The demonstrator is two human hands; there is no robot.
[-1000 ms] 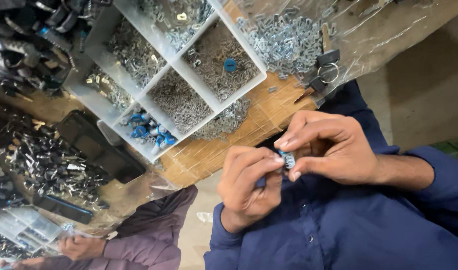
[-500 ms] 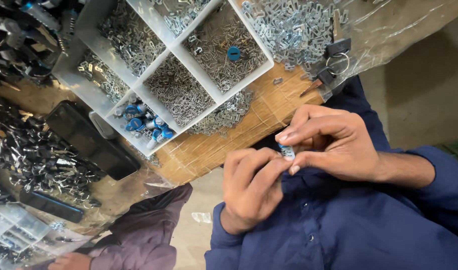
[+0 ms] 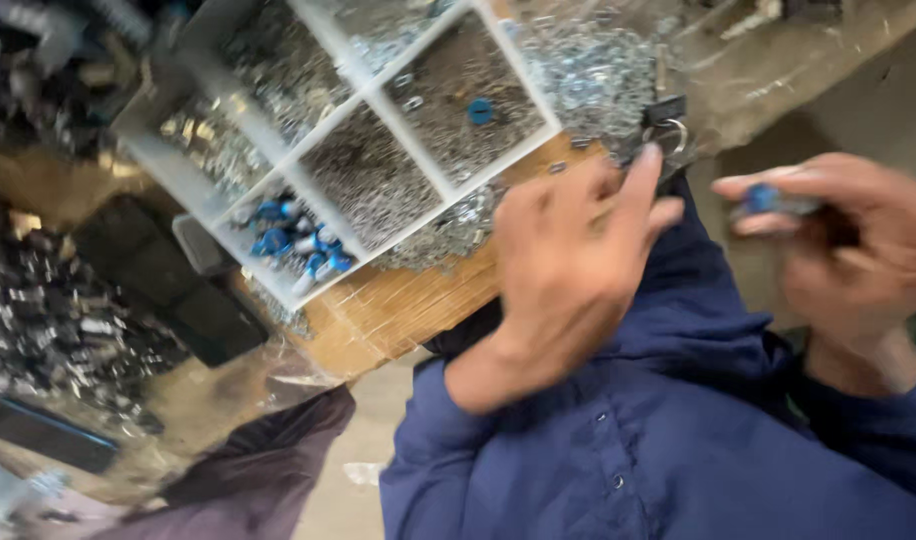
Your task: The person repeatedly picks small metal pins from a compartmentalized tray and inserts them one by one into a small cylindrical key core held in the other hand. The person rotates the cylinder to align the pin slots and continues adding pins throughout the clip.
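**Small blue part pinched at right, left hand open over the table edge**

Wooden table [image 3: 398, 310], partly under clear plastic sheeting: carrying everything below. Dark blue shirt [image 3: 658, 440] filling the lower frame; a second person's dark purple sleeve [image 3: 268, 470] at lower left, apart from the work.

On the table, a white divided tray [image 3: 373, 100], set at a slant. Compartments full of fine grey hardware; the one nearest the table edge holding blue-and-silver parts [image 3: 293, 240]. Just beyond the tray, a loose heap of silvery hardware [image 3: 598, 70]. At far left, well apart, a heap of black and metal pieces [image 3: 48, 320]. Near the shirt collar, a small black clip with a ring [image 3: 668, 125].

Left hand [image 3: 568, 270]: fingers loosely spread, holding nothing visible, hovering over the table edge just beside the tray's near corner. Blurred by motion, so contact with the table cannot be told.

Right hand [image 3: 848, 240]: raised off to the side, well apart from the tray, thumb and fingertips pinching a small blue-and-silver part [image 3: 768, 200]. Detail of the part too blurred to read.

Judgement on handling: keep the pinch close to the part's middle so it cannot pivot out. Bring the free hand in low and slow over the loose hardware to avoid scattering it. Hold the part over the table, not over the lap, in case of a drop.
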